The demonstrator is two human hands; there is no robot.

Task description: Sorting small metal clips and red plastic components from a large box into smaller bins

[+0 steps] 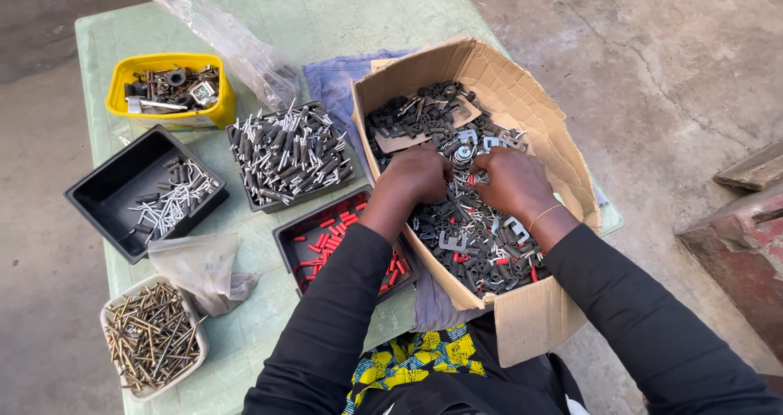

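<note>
sorting hands (469, 178) in cardboard box (522, 97) of dark metal parts (469, 244).

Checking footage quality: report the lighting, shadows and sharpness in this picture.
Head view: soft, even daylight, no hard shadows; faint sheen on the clear plastic bag; left hand and right hand in the cardboard box are reasonably sharp; small parts blur together; straight edges bow slightly near the frame's borders.

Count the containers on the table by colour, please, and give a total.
Black trays: 3
Yellow tub: 1
White tub: 1
Brown cardboard box: 1
Total: 6
</note>
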